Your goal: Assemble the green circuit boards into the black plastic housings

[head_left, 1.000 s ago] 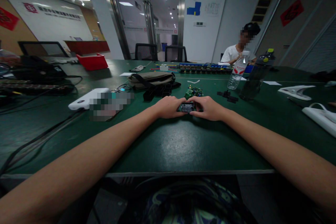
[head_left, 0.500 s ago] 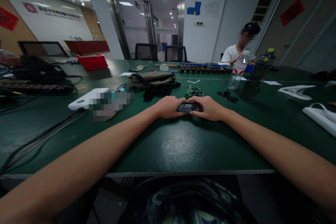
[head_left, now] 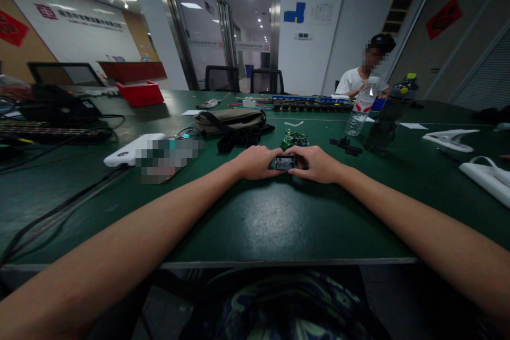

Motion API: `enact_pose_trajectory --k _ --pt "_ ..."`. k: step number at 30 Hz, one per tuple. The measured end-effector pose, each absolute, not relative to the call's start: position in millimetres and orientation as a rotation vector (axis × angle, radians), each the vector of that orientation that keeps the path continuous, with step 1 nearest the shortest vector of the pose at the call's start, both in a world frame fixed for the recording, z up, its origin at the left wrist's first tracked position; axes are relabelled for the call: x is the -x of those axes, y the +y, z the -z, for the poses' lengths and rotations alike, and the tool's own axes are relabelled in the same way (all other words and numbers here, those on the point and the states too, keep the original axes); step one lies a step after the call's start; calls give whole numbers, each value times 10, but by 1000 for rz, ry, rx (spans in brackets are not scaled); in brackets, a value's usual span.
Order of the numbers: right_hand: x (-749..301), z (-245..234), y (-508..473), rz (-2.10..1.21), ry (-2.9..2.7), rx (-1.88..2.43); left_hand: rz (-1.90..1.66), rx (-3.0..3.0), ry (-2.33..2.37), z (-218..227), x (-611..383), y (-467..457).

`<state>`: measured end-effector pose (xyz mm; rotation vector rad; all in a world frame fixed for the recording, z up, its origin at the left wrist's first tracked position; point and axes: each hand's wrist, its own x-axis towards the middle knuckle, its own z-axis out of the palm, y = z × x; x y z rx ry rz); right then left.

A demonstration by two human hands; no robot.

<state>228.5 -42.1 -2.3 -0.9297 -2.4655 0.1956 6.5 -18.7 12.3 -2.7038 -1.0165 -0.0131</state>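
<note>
Head view: left hand [head_left: 257,162] and right hand [head_left: 316,163] each close a grip on one end of a small black rectangular module with a pale label [head_left: 284,162], held low over the dark green bench [head_left: 279,223]. Small green circuit boards [head_left: 294,139] lie just beyond the grip. Judged mid-handling: the module is not yet released.

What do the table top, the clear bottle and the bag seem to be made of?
Table top: probably green laminate or mat, smooth, faintly reflecting lights.
Clear bottle: likely thin plastic, transparent, red label.
Bag: seemingly khaki woven fabric, matte, slumped.
</note>
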Motion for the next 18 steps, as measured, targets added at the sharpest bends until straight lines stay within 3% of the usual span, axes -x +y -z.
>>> enact_pose_trajectory --k 18 --pt "-2285 18 -422 -194 -2479 941 21 2716 -1018 -116 -64 -179"
